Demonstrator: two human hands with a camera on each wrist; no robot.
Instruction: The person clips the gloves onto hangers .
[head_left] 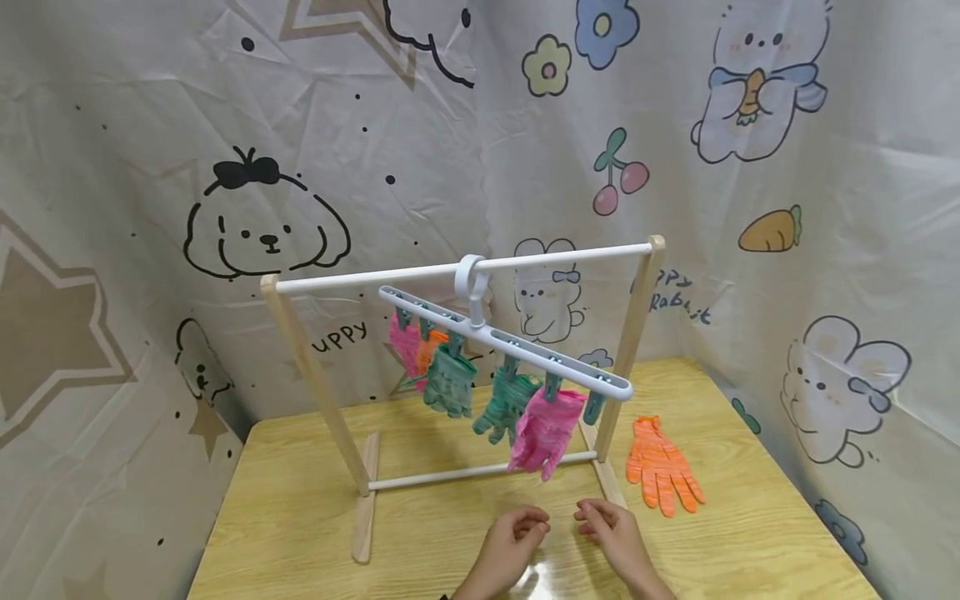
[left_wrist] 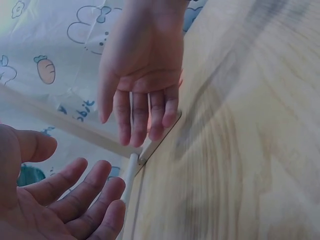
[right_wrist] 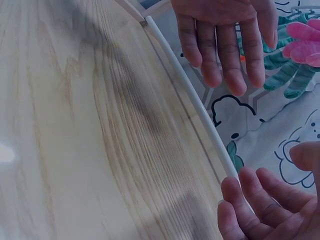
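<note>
Near the table's front edge my left hand (head_left: pixel 508 546) and right hand (head_left: pixel 617 540) face each other, apart, with relaxed fingers holding nothing. In the left wrist view the left palm (left_wrist: pixel 55 205) shows. In the right wrist view loosely bent right-hand fingers (right_wrist: pixel 265 207) appear. Beyond them hangs a white clip hanger (head_left: pixel 555 365). Clipped along it are a near pink glove (head_left: pixel 547 429), two green gloves (head_left: pixel 507 404), a partly hidden orange glove (head_left: pixel 431 350) and a far pink glove (head_left: pixel 405 340). The clip (head_left: pixel 594 408) at the near end holds no glove. On the table, right of the stand, lies another orange glove (head_left: pixel 663 467).
A wooden stand with a white top rod (head_left: pixel 360 279) carries the hanger by its hook (head_left: pixel 471 279). Its lower white rod (head_left: pixel 442 477) and wooden foot (head_left: pixel 363 525) lie low over the table (head_left: pixel 292 500). Printed curtains (head_left: pixel 420 150) enclose the back and sides.
</note>
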